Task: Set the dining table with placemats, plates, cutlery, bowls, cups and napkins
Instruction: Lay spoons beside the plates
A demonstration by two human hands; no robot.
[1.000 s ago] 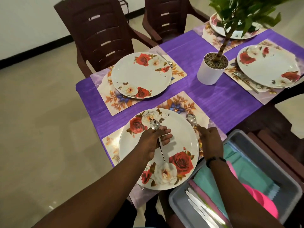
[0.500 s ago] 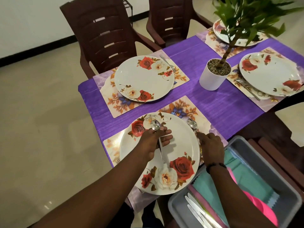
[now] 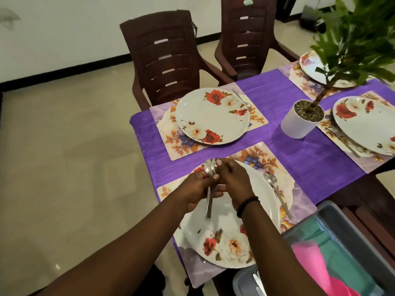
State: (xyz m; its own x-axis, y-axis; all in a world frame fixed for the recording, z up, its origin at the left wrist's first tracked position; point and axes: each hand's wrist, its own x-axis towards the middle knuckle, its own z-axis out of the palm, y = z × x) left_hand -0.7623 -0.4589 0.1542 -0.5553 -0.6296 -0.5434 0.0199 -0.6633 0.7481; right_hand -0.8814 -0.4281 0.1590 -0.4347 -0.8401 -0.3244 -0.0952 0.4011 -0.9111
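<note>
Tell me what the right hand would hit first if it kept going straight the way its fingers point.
The right hand points up and left at the spoons gripped by the left hand, and already seems to touch them. Beyond lies the purple cloth; depth is unclear.

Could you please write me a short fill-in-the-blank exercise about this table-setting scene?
1. Both hands, left hand and right hand, hold a bunch of metal ____ above the nearest floral plate.
2. The white plant pot stands on the ____ table runner.
3. A lone steel spoon lies on the placemat ____ of that plate.

Answers: spoons; purple; right
</note>
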